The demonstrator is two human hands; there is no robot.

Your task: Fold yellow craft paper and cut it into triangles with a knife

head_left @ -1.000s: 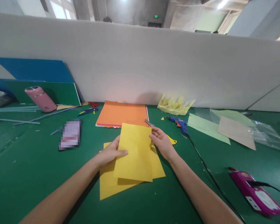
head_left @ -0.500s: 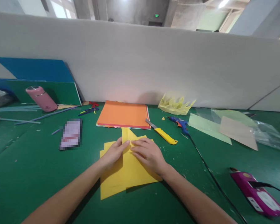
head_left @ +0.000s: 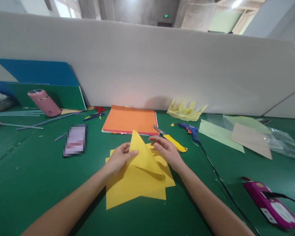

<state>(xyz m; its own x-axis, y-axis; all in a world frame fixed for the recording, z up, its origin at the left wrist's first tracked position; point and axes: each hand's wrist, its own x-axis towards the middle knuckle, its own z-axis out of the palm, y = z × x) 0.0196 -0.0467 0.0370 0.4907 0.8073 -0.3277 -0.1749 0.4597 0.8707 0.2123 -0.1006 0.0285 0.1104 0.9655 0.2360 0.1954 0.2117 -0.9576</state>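
Note:
My left hand pinches a folded sheet of yellow paper by its left edge, thumb on top. The folded sheet rises to a point and slants down to the right. Beneath it, more yellow paper lies flat on the green table. To the right of the fold is my right hand, its fingers apart and bent, holding nothing that I can see. Just beyond that hand lies a yellow utility knife, its blade resting by a stack of orange and other coloured paper.
A phone and a pink bottle are on the left. Behind on the right are a yellow paper crown and a blue glue gun, its cord running toward a magenta power strip. A white partition stands behind.
The yellow sheet's upper part has turned from a narrow upright strip into a broad slanted flap. My right hand has come off the paper and moved right and slightly up.

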